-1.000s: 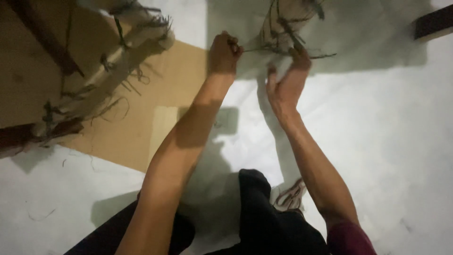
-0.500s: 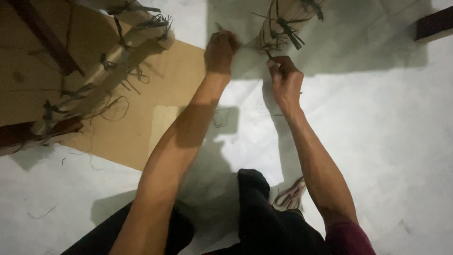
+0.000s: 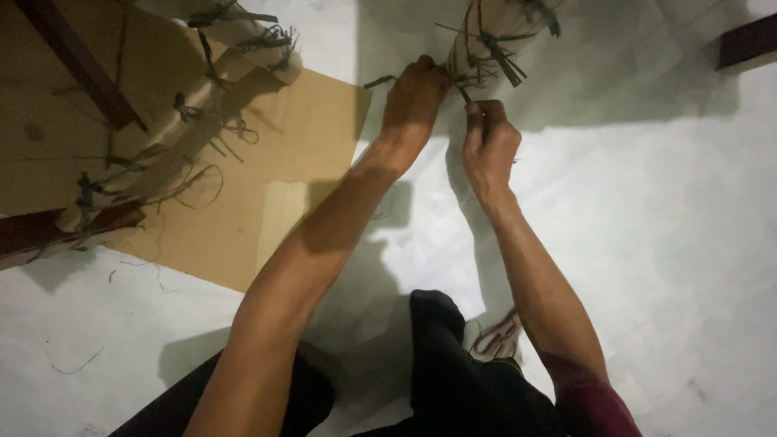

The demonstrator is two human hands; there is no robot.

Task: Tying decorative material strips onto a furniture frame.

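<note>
At far left our cardboard sheet (image 3: 267, 186) ends short of the hands, and open white floor (image 3: 672, 243) spreads to the right. Our left hand (image 3: 414, 101) clenches a fibre strand (image 3: 379, 81) at the wrapped bundle (image 3: 494, 32); our right hand (image 3: 488, 146), open a second ago, now pinches another strand just below.

Cut off by the top edge: pale paper-wrapped bundle bound with dark green fibre ties (image 3: 494, 32). Fingertips of left hand (image 3: 414, 101) hidden against it. Thin strand in right hand (image 3: 488, 146) too small to identify. Dark wooden bar (image 3: 745, 42) cropped at right.
</note>
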